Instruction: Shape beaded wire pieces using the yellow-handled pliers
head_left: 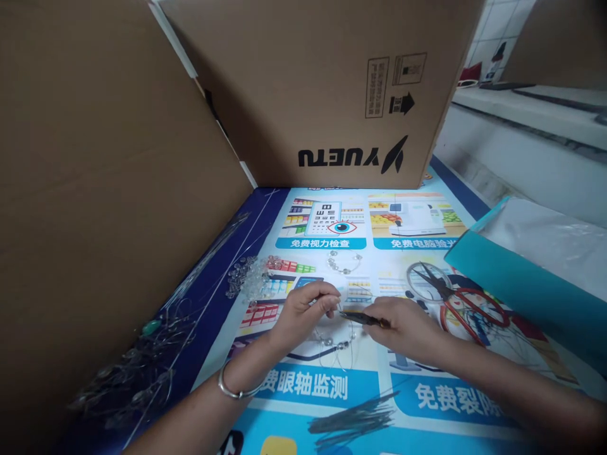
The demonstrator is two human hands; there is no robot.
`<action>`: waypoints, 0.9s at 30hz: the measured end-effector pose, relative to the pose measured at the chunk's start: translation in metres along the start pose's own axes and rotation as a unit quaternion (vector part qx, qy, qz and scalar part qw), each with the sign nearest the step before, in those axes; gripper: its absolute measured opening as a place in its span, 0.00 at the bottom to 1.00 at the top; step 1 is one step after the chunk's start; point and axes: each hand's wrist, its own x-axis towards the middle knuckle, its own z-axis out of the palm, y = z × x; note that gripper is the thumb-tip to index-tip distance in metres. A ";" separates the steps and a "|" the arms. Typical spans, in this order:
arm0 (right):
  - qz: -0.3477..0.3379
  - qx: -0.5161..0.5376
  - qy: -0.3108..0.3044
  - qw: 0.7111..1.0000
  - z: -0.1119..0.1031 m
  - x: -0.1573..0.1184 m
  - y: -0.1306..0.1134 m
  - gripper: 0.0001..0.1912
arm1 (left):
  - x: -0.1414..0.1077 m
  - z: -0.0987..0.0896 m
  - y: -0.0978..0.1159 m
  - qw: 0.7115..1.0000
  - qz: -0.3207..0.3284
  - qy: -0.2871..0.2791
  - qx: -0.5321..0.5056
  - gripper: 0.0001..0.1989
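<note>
My left hand [310, 304] is closed in a pinch on a thin wire that belongs to a ring of clear beads [332, 343] hanging or lying just below. My right hand [403, 325] is wrapped round a pair of small pliers [363, 318] with dark jaws and yellow-and-black handles. The jaw tips point left, near my left fingertips and the wire; whether they grip it is too small to tell. A second beaded ring [345, 262] lies on the printed sheet beyond my hands. Loose clear beads [253, 278] form a pile to the left.
Red-handled scissors [446, 294] lie on a roll of clear material at right, beside a teal box [521, 278]. A bundle of thin wires [353, 420] lies in front. More wire and beads [137, 366] lie at left. Cardboard panels [303, 82] stand at the back and left.
</note>
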 end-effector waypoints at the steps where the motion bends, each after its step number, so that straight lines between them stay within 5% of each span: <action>1: -0.002 0.004 -0.009 1.000 -0.001 0.000 0.000 0.10 | 0.000 0.000 0.000 1.000 -0.004 -0.004 -0.002 0.06; 13: 0.005 0.055 -0.042 0.998 -0.004 0.001 0.005 0.07 | -0.003 -0.002 -0.010 0.999 -0.015 -0.003 -0.044 0.04; 27: 0.004 -0.007 -0.026 1.000 0.001 0.000 0.005 0.09 | -0.004 0.000 -0.008 1.000 0.003 -0.018 0.023 0.05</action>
